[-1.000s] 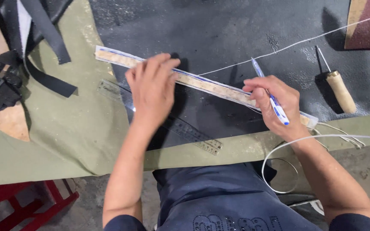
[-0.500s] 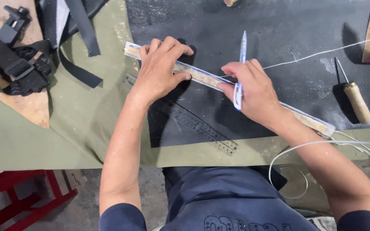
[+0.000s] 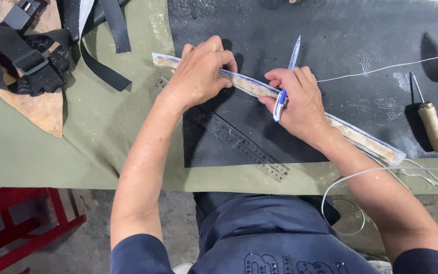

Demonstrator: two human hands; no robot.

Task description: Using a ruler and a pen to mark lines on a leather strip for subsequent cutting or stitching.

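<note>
A long worn straightedge [image 3: 361, 136] lies diagonally on a sheet of black material [image 3: 340, 40], running from 10 o'clock to 4 o'clock across the tabletop [image 3: 102, 132], which is covered in olive cloth. The left hand [image 3: 198, 76] is pressed flat on the upper end of the straightedge, fingers spread and bearing down, nothing clasped. The right hand [image 3: 300, 104] rests on the middle of the straightedge; its fingers are closed around a blue pen [image 3: 286, 86], tip down at the edge. The step in hand is judged to be the ruling of a line along the straightedge. The next move calls for steady downward pressure so that the guide is not shifted. A steel ruler [image 3: 244, 147] lies just below, at 6 o'clock. An awl [image 3: 429, 122] lies at 3 o'clock, black straps [image 3: 26, 56] at 10 o'clock.
</note>
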